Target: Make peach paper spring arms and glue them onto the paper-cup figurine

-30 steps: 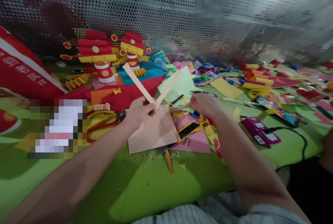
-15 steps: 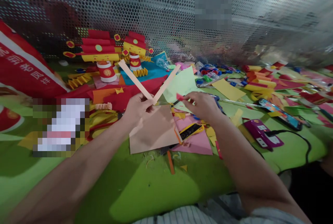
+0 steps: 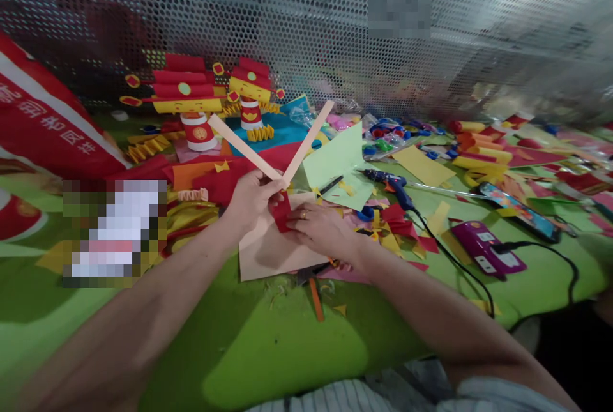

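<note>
Two peach paper strips (image 3: 309,144) spread upward in a V, pinched at their meeting point by my left hand (image 3: 251,201). A small red paper piece (image 3: 281,213) sits just under that point, against the left fingertips. My right hand (image 3: 318,228) is closed with its fingertips on the right edge of the red piece; its thumb is hidden. Below both hands lies a peach paper sheet (image 3: 261,255). To the right, a blue glue gun (image 3: 390,182) rests beside a pale green sheet (image 3: 352,160).
Two red-and-yellow paper figures (image 3: 196,131) stand at the back left, before a perforated metal screen (image 3: 306,29). On the right lie a phone (image 3: 520,211), a purple power box (image 3: 486,246) and a black cable (image 3: 445,255). Paper scraps (image 3: 400,223) cover the green tablecloth (image 3: 287,361).
My right hand has moved left and down from over the green sheet, bringing the red piece to my left fingertips. The glue gun is now uncovered. My left hand has barely moved.
</note>
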The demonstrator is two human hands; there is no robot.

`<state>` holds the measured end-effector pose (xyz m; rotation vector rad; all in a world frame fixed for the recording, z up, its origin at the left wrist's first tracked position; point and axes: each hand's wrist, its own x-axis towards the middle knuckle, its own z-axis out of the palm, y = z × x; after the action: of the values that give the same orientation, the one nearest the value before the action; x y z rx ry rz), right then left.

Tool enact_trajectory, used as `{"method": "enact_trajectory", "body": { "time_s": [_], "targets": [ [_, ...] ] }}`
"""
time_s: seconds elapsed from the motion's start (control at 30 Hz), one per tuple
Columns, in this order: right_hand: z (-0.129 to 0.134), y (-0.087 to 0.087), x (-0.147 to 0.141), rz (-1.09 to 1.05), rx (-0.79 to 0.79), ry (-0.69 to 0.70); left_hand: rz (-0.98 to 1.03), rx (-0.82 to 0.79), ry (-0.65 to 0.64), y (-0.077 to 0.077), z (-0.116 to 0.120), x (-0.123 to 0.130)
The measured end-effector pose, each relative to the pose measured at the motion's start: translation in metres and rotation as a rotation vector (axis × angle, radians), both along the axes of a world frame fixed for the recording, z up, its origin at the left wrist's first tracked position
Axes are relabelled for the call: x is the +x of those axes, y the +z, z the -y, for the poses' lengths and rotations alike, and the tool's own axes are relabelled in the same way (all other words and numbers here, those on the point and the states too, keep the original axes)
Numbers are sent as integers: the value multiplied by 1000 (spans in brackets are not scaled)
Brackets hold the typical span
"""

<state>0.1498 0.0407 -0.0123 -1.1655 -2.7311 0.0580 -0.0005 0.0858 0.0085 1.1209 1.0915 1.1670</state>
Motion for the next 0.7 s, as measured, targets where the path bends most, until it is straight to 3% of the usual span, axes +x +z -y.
{"method": "enact_trajectory", "body": {
  "time_s": [0.37, 0.7],
  "targets": [
    [11, 10, -6, -5, -206, 291, -23, 3, -34, 2, 2, -3],
    [49, 20, -38, 77, -308, 600, 8, 36, 0, 7, -4, -7]
  ]
}}
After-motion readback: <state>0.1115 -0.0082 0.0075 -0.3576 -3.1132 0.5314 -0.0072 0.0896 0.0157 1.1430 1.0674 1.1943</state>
